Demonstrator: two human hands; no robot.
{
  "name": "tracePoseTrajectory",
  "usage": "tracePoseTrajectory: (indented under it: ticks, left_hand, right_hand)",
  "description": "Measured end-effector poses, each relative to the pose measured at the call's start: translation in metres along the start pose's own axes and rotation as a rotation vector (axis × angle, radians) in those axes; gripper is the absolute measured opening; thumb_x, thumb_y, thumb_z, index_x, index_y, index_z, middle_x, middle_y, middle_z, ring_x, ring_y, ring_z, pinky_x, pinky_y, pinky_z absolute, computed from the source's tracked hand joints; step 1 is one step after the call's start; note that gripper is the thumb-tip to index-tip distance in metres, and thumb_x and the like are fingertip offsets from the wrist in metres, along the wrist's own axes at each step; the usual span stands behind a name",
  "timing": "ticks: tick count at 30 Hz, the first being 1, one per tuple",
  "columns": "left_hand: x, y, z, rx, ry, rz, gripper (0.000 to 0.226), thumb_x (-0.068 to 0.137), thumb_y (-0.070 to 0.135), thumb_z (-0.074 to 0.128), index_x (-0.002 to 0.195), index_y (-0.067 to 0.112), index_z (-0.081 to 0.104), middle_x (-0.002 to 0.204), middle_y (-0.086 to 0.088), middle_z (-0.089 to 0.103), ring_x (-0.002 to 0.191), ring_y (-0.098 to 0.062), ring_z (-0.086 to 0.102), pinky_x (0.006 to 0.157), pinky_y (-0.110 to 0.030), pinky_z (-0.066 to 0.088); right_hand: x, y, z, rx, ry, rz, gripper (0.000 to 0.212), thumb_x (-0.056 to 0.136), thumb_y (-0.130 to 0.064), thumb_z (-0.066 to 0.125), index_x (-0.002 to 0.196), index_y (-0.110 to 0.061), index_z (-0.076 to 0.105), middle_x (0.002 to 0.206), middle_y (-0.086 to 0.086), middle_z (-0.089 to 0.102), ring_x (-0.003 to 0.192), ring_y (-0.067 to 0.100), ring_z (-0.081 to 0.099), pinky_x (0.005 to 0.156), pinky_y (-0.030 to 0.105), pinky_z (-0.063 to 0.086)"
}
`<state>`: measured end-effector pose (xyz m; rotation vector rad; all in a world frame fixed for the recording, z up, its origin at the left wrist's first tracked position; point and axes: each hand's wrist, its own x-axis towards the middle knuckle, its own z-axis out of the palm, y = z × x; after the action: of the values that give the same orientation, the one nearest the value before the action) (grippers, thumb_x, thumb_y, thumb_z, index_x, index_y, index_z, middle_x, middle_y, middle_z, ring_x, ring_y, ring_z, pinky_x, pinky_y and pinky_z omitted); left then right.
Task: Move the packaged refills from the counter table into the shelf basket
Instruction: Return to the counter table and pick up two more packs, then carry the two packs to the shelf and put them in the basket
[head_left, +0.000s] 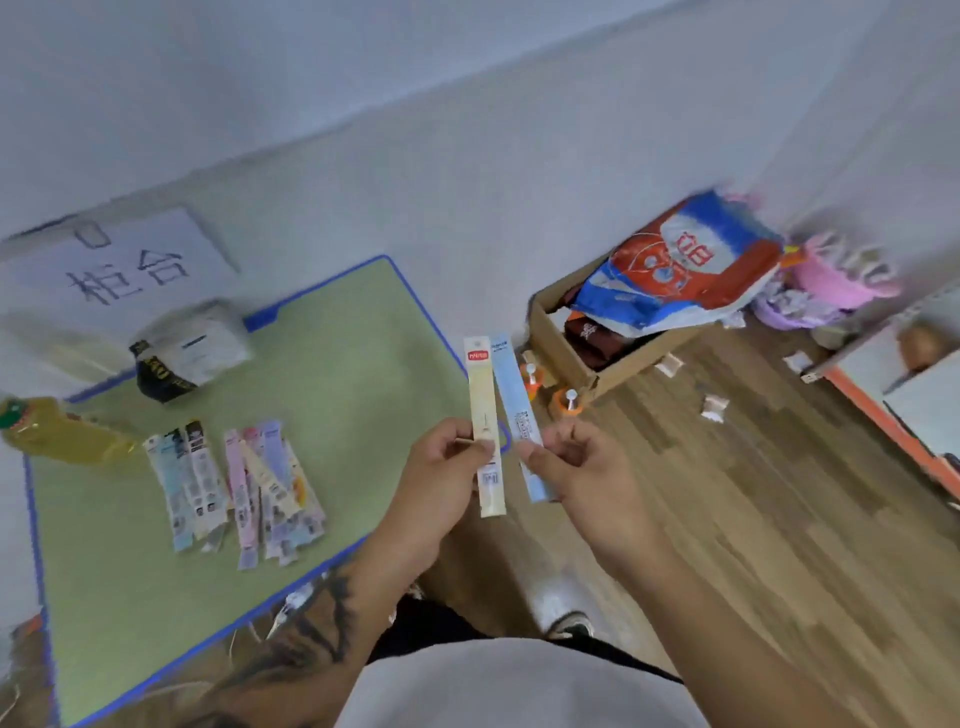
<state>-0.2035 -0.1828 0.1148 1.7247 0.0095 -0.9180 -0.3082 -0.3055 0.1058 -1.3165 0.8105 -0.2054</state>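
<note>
The left hand (447, 467) pinches a cream refill pack (484, 415) between thumb and fingers, low on its length. The pack stands nearly upright, its long axis running near to far, the red label at the far end. The right hand (576, 467) pinches a pale blue refill pack (511, 384) the same way; it lies just beside the cream one, leaning slightly left at its far end. Both are held in the air just off the right edge of the green table (337, 364). More refill packs (234, 483) lie in a loose pile on the table to the left, long axes mostly near to far. A yellow bottle (57, 431) lies at the far left.
</note>
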Motion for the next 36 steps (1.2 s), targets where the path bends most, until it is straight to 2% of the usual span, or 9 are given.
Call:
tracePoseTrajectory:
  ticks: [5,10,13,17,20,24,28,31,36]
  left_hand:
    - [-0.031,0.023,0.132,-0.006,-0.24,0.028,0.016,0.102,0.01,0.059,0.114,0.008,0.069,0.107,-0.015,0.078,0.099,-0.033,0.075,0.078,-0.044,0.06]
    - [-0.076,0.034,0.244,0.048,-0.459,0.027,0.019,0.104,0.013,0.058,0.117,0.016,0.07,0.109,-0.01,0.078,0.1,-0.028,0.076,0.085,-0.047,0.059]
    - [-0.094,0.037,0.296,0.14,-0.543,0.062,0.018,0.103,0.012,0.057,0.112,0.018,0.072,0.106,-0.009,0.079,0.102,-0.031,0.075,0.092,-0.052,0.058]
    - [-0.103,0.043,0.359,0.274,-0.657,0.089,0.019,0.102,0.012,0.059,0.114,0.018,0.073,0.107,-0.008,0.079,0.103,-0.03,0.075,0.099,-0.059,0.055]
    - [-0.101,0.048,0.408,0.341,-0.743,0.104,0.02,0.102,0.012,0.058,0.113,0.019,0.073,0.108,-0.008,0.078,0.102,-0.028,0.075,0.096,-0.056,0.057]
    - [-0.091,0.053,0.479,0.371,-0.851,0.094,0.02,0.102,0.01,0.058,0.109,0.019,0.074,0.107,-0.008,0.078,0.102,-0.029,0.075,0.09,-0.051,0.059]
    - [-0.071,0.073,0.55,0.35,-0.938,0.061,0.017,0.101,0.009,0.058,0.108,0.013,0.073,0.108,-0.011,0.078,0.101,-0.03,0.075,0.087,-0.05,0.06]
    - [-0.053,0.097,0.605,0.314,-0.944,0.05,0.014,0.1,0.009,0.06,0.108,0.011,0.072,0.108,-0.015,0.077,0.103,-0.036,0.074,0.091,-0.058,0.058]
    - [-0.026,0.146,0.689,0.289,-0.982,0.082,0.014,0.099,0.011,0.063,0.104,0.016,0.075,0.107,-0.013,0.077,0.104,-0.036,0.073,0.097,-0.064,0.054]
  right_hand:
    - [-0.055,-0.003,-0.117,0.167,0.224,-0.067,0.016,0.09,-0.018,0.08,0.088,-0.01,0.066,0.091,0.033,0.068,0.072,0.026,0.058,0.066,0.036,0.047]
    - [-0.108,-0.001,-0.222,0.319,0.422,-0.112,0.015,0.09,-0.015,0.079,0.086,-0.009,0.066,0.075,0.019,0.065,0.064,0.021,0.056,0.058,0.026,0.046]
    - [-0.128,0.0,-0.27,0.422,0.527,-0.151,0.014,0.089,-0.013,0.08,0.084,-0.01,0.067,0.072,0.015,0.06,0.064,0.023,0.05,0.059,0.031,0.043]
    - [-0.143,0.001,-0.318,0.602,0.652,-0.183,0.021,0.088,-0.008,0.078,0.095,0.006,0.063,0.074,0.016,0.059,0.066,0.025,0.057,0.059,0.03,0.05]
    - [-0.147,-0.002,-0.348,0.702,0.732,-0.215,0.013,0.088,-0.005,0.077,0.092,0.001,0.066,0.07,0.014,0.056,0.063,0.023,0.063,0.057,0.026,0.052]
    - [-0.14,-0.011,-0.401,0.748,0.835,-0.246,0.016,0.09,-0.002,0.074,0.095,0.009,0.062,0.059,0.004,0.058,0.057,0.017,0.064,0.056,0.024,0.052]
    - [-0.126,-0.038,-0.462,0.723,0.918,-0.237,0.012,0.09,-0.002,0.073,0.087,-0.003,0.062,0.057,-0.001,0.056,0.054,0.014,0.061,0.056,0.026,0.05]
    - [-0.11,-0.063,-0.511,0.636,0.973,-0.208,0.015,0.088,-0.008,0.077,0.081,-0.011,0.064,0.061,0.002,0.054,0.056,0.014,0.053,0.057,0.025,0.043]
    - [-0.071,-0.107,-0.588,0.613,1.014,-0.176,0.018,0.076,-0.025,0.082,0.081,-0.016,0.066,0.086,0.016,0.054,0.08,0.024,0.051,0.062,0.029,0.043]
